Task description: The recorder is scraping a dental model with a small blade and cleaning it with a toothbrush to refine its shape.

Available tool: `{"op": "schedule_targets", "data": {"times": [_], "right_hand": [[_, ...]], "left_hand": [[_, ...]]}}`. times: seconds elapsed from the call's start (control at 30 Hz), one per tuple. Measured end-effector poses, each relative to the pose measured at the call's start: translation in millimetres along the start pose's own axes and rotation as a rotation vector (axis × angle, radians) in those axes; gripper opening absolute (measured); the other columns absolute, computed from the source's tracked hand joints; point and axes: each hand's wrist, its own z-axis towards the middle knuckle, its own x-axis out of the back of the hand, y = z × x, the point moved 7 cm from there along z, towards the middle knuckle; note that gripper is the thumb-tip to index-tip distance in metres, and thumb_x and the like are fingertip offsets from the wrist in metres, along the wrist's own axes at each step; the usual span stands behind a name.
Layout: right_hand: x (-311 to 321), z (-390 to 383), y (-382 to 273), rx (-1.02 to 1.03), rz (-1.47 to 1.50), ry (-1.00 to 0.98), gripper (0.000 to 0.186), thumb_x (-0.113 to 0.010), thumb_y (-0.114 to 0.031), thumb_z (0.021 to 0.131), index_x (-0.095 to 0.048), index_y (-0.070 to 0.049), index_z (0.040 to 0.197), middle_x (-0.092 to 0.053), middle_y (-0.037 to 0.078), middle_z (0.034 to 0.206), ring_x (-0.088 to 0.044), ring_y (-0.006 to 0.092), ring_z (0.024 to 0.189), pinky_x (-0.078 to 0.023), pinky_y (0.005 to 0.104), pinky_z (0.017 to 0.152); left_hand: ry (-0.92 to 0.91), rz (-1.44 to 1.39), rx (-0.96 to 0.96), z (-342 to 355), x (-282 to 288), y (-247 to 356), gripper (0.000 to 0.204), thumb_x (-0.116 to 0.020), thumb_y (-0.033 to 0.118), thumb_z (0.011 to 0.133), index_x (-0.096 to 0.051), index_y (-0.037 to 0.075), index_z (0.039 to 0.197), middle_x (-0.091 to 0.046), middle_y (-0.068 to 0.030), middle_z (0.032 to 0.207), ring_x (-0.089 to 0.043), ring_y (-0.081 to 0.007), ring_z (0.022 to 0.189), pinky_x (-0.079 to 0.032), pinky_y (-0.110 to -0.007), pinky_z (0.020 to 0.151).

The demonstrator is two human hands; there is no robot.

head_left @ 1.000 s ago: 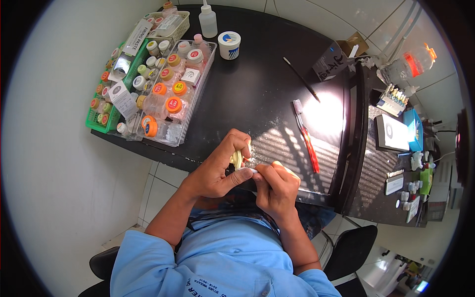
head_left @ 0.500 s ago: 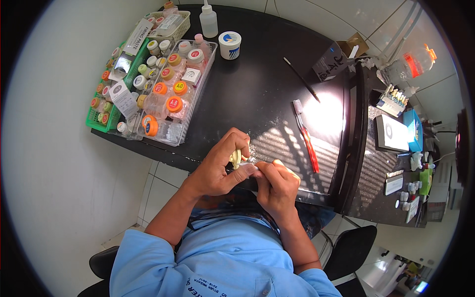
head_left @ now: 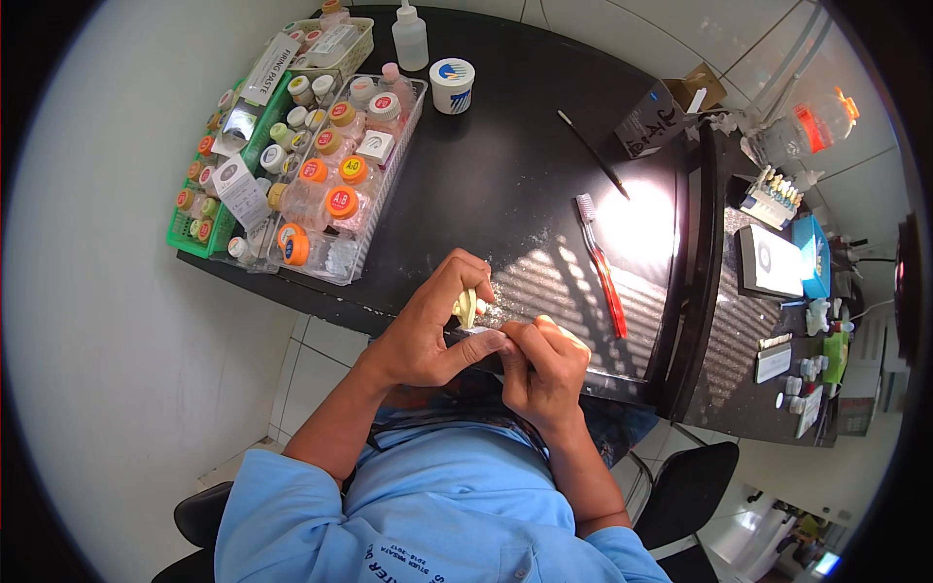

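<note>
Close to the table's front edge, both my hands are closed and meet at the fingertips. My left hand (head_left: 413, 335) grips a small pale yellow piece (head_left: 466, 308), shaped like a dental cast, between its curled fingers and thumb. A thin whitish-grey strip (head_left: 473, 330) lies against the underside of this piece, beside the left thumb. My right hand (head_left: 546, 374) pinches near the strip's right end, its fingertips touching the left thumb. The fingers hide most of the strip, so its kind cannot be made out. Pale powder (head_left: 498, 309) is scattered on the table just beyond the hands.
On the black table (head_left: 476, 185), a clear basket of jars (head_left: 355, 257) and a green basket (head_left: 209, 243) stand left. A white tub (head_left: 452, 85) and squeeze bottle (head_left: 410, 41) are behind. A red toothbrush (head_left: 604, 277) and thin brush (head_left: 595, 155) lie right, before a side counter (head_left: 724, 379).
My left thumb has shifted slightly, and the pale yellow piece is turned more upright and shows more. The strip has slid lower beneath it. My right hand has barely moved.
</note>
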Motion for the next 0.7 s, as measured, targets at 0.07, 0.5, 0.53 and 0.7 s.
{"op": "schedule_targets", "data": {"times": [0.07,0.5,0.53,0.7], "right_hand": [[0.0,-0.1,-0.1,-0.002,-0.001,-0.002,0.005,-0.079,-0.002,0.091,-0.075,-0.001,0.093,-0.057,0.01,0.067,-0.052,0.0246,0.055,-0.041,0.0375,0.054],[-0.5,-1.3,1.5,-0.032,-0.015,-0.007,0.006,-0.08,-0.002,0.091,-0.075,-0.001,0.094,-0.06,0.011,0.068,-0.055,0.0266,0.056,-0.044,0.0382,0.055],[-0.3,-1.2,1.1,-0.032,-0.015,-0.007,0.006,-0.08,-0.002,0.091,-0.075,-0.001,0.094,-0.06,0.011,0.068,-0.055,0.0266,0.056,-0.044,0.0382,0.055],[-0.2,-1.1,1.1,-0.051,-0.013,-0.016,0.006,-0.079,-0.002,0.091,-0.075,-0.002,0.095,-0.059,0.011,0.067,-0.057,0.0262,0.057,-0.045,0.0379,0.056]], "left_hand": [[-0.004,0.021,-0.022,-0.2,0.0,-0.1,0.048,-0.089,0.026,0.093,-0.056,0.004,0.12,-0.057,-0.015,0.115,-0.056,-0.0286,0.113,-0.046,-0.041,0.102],[-0.023,0.049,-0.036,2.2,0.1,1.8,0.044,-0.088,0.024,0.094,-0.056,0.005,0.117,-0.057,-0.0132,0.11,-0.057,-0.028,0.109,-0.047,-0.04,0.098],[-0.025,0.051,-0.028,2.1,0.0,1.5,0.043,-0.088,0.024,0.094,-0.056,0.005,0.116,-0.057,-0.0133,0.11,-0.057,-0.0276,0.108,-0.047,-0.04,0.097],[-0.024,0.07,-0.035,3.0,0.2,2.3,0.04,-0.087,0.024,0.095,-0.057,0.006,0.114,-0.056,-0.0136,0.11,-0.057,-0.0271,0.105,-0.048,-0.039,0.095]]}}
